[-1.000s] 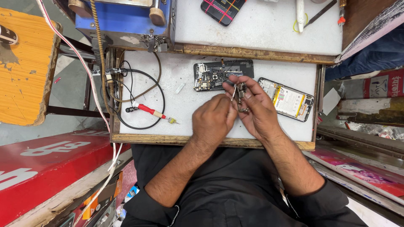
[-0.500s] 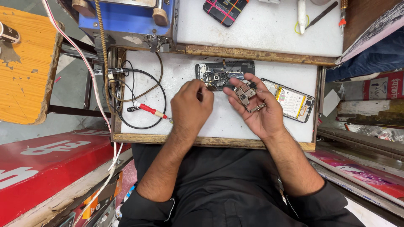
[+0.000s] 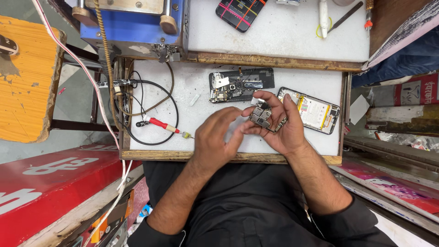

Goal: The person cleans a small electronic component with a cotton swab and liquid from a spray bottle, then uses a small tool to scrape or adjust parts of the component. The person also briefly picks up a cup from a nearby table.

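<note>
Small circuit board pinched over the bench, risk of a slip.

The bare, metal-shielded circuit board [image 3: 264,117] is gripped in the right hand [image 3: 279,128], while the left hand [image 3: 215,137] is held loosely open, apparently empty, its fingertips just beside it; a careless squeeze could bend or drop the board. Farther off, an opened phone [image 3: 313,110], a dark frame [image 3: 241,84] and a red-handled tool [image 3: 162,125] are laid on the white worktop [image 3: 192,110].
</note>
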